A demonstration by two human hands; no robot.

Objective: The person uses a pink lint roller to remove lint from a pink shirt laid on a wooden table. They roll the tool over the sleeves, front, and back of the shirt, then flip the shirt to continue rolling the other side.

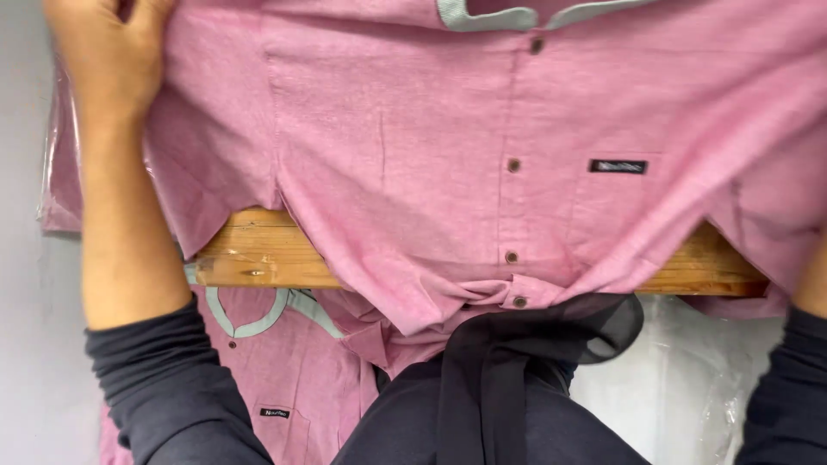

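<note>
1. Head view: a pink woven button-front shirt with a pale green collar trim [413,172] is spread front-up over a bare wooden board [258,258], apparently so that it lies flat; its hem hangs over the near edge.
2. The left hand [108,43] is laid on the shirt's shoulder at upper left, fingers curled onto the cloth, seemingly pressing or gripping it; a firm grasp cannot be confirmed.
3. The right hand is out of frame; only a forearm and dark sleeve [788,387] are seen, so its state cannot be told.
4. Counted: four brown buttons [513,164] are visible, and one dark label.
5. A second pink shirt [284,379] lies below the board, beside clear plastic wrapping [689,379].
</note>
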